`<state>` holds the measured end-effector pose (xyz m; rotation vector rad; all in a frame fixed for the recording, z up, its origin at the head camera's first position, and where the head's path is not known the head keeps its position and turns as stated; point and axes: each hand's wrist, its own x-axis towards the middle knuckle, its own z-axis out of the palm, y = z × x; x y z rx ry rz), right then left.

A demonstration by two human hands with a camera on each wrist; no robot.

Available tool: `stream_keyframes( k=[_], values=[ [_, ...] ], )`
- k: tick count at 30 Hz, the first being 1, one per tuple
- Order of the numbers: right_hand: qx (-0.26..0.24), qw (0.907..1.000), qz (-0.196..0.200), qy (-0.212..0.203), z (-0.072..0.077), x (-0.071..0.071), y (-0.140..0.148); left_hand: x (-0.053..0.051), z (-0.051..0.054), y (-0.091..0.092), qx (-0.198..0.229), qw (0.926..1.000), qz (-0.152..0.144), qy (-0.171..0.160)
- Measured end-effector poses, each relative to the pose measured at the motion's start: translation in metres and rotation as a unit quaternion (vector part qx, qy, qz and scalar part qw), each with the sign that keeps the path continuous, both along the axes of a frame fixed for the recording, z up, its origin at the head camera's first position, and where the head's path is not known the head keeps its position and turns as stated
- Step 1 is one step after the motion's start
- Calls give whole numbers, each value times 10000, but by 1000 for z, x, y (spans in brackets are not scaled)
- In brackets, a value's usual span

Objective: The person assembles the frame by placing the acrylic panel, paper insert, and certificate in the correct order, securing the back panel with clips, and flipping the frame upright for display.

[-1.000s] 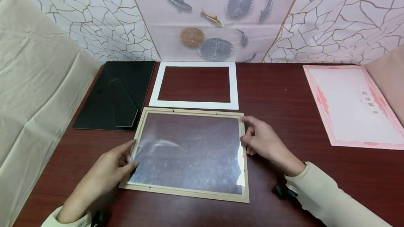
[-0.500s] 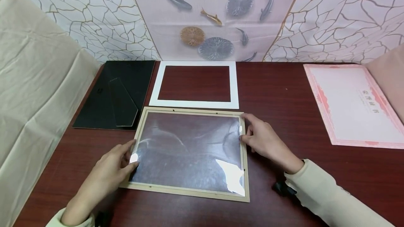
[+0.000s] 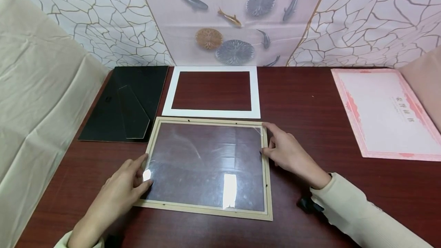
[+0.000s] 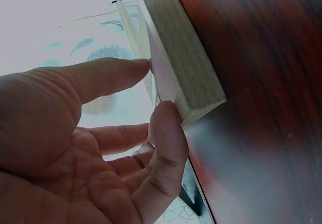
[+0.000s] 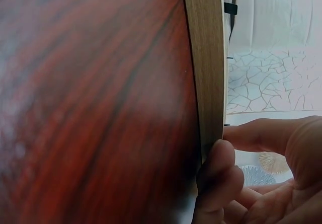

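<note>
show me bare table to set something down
Bare table lies between the white mat and pink-edged sheet, and on the near side of the wooden frame. It gets crowded left of centre, where black board, mat and frame sit close.

Fish-patterned backdrop (image 3: 225, 20) behind a dark red table (image 3: 296, 95), cream cloth (image 3: 38, 91) at left

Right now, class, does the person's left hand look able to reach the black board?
Probably yes: the black board lies just beyond the left hand, with nothing visible between them. That hand grips the wooden frame, though, so it would likely need to let go first.
</note>
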<state>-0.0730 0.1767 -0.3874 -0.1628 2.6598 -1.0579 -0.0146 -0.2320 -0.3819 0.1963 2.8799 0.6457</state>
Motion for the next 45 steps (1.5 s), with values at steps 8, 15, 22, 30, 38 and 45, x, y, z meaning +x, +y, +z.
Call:
stream_keyframes(
  k=[8, 15, 22, 30, 38, 45],
  values=[
    [-4, 10000, -5, 14, 0, 0, 0, 4, -1, 3, -96, 9999, 23, -114],
    [-27, 10000, 5, 20, 1, 0, 1, 6, -1, 3, -93, 9998, 52, -144],
    [-46, 9999, 46, -102, 1, -2, 1, 10, -7, -5, 84, 9994, -154, 313],
    [-161, 9996, 205, -76, 8, -7, 7, 20, -12, -15, 497, 9977, -456, 94],
    [-167, 9986, 312, 381, 20, -30, 13, 26, -13, -17, 688, 9961, -534, -108],
    [-378, 9970, 287, 605, 24, -59, 15, 28, -16, -15, 711, 9959, -553, 87]
  ],
)
